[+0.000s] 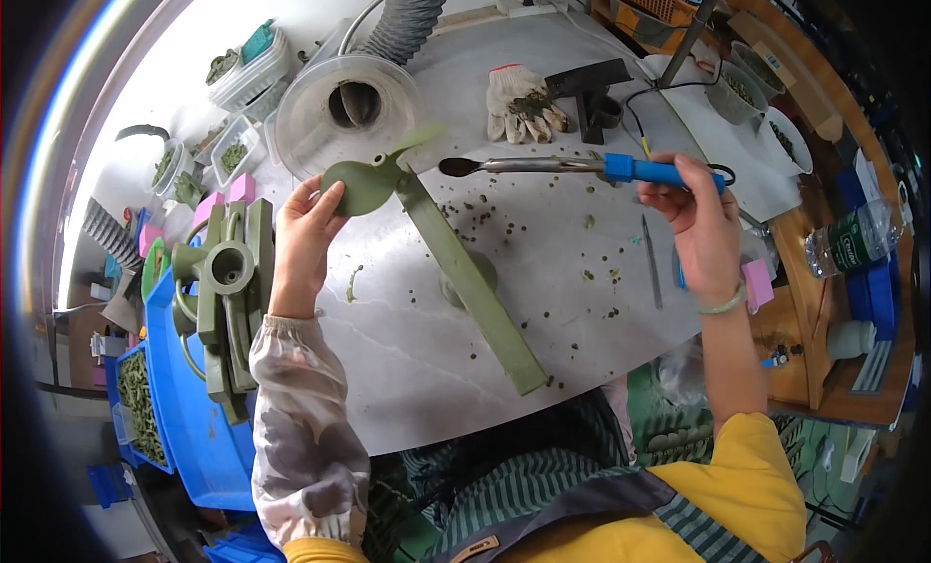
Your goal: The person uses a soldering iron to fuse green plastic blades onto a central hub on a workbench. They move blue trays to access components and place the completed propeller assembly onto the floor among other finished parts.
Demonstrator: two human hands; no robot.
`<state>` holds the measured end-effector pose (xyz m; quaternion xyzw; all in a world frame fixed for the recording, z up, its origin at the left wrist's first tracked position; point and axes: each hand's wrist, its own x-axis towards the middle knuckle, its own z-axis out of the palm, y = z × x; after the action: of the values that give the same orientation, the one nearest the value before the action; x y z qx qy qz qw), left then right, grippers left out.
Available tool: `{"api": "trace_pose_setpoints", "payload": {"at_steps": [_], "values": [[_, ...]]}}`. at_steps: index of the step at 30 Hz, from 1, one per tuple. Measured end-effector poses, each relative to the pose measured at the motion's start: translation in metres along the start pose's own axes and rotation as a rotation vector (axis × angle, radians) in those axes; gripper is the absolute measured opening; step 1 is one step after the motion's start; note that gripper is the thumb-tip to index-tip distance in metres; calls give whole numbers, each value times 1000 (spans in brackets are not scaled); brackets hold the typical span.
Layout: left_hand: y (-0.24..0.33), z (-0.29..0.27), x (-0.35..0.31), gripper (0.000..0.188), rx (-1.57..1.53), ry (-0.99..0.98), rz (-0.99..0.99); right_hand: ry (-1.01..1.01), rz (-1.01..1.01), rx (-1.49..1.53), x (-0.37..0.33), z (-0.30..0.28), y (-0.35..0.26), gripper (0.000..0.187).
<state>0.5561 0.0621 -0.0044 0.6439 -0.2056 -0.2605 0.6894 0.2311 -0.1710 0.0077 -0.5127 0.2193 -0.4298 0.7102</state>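
My left hand (304, 235) is closed on a rounded blade of a green propeller-like part (464, 275), thumb on top. A long flat bar runs from the blades' small hub toward the table's near edge, with a round piece partly hidden behind it. In my right hand (702, 235) is the blue handle of a soldering iron (558, 164) with a dark spoon-shaped tip. The tip points left and appears just right of the blades, apart from them in this view. Small green crumbs (482, 216) lie scattered on the grey table (407, 393).
A clear round tub (301, 102) stands at the back with a grey ribbed hose (407, 25). A stained glove (524, 102) lies near a black stand (592, 97). More green parts (228, 301) sit over a blue tray (189, 437) at left. A thin metal tool (651, 262) lies right.
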Motion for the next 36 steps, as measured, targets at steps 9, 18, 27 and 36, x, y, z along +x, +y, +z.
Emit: {"api": "trace_pose_setpoints", "payload": {"at_steps": [9, 18, 27, 36], "values": [[-1, 0, -3, 29, -21, 23, 22, -120, -23, 8, -6, 44, 29, 26], [-9, 3, 4, 31, -3, -28, 26, -70, -22, 68, -6, 61, 42, 23], [-10, 0, 6, 30, 6, -11, 37, -46, -10, 94, -4, 64, 47, 24], [-8, 2, 5, 29, -5, -5, 53, -58, 4, 67, -3, 66, 50, 28]]}}
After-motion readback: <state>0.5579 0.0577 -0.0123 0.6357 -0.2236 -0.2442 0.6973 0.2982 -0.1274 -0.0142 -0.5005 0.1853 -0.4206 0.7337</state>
